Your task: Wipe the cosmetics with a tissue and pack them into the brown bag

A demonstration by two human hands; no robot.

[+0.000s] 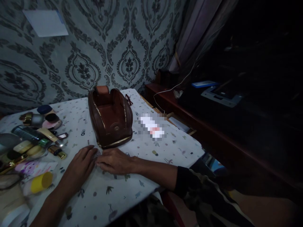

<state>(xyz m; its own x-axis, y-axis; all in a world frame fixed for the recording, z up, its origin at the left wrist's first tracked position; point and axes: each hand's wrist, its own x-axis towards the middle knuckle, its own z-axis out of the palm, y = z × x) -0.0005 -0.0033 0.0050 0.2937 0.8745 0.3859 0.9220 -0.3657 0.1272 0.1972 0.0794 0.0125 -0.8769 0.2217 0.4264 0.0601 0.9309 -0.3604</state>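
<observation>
A brown leather bag [112, 118] lies unzipped on the white patterned cloth, its inside showing and nothing visible in it. Just in front of its near zipper, my left hand [82, 164] rests palm down on the cloth with its fingers stretched forward. Beside it is my right hand [115, 161], its fingers bent and pressed together, pointing at the left fingertips. Whether anything small is between the hands is too dark to make out.
Cosmetic bottles, tubes and jars crowd the left side, among them a yellow-capped bottle [42, 183] and a dark green bottle [29, 135]. Glasses [129, 99] lie behind the bag. A blurred bright phone-like object [151, 126] is right of it. A dark red ledge [213, 135] runs along the right.
</observation>
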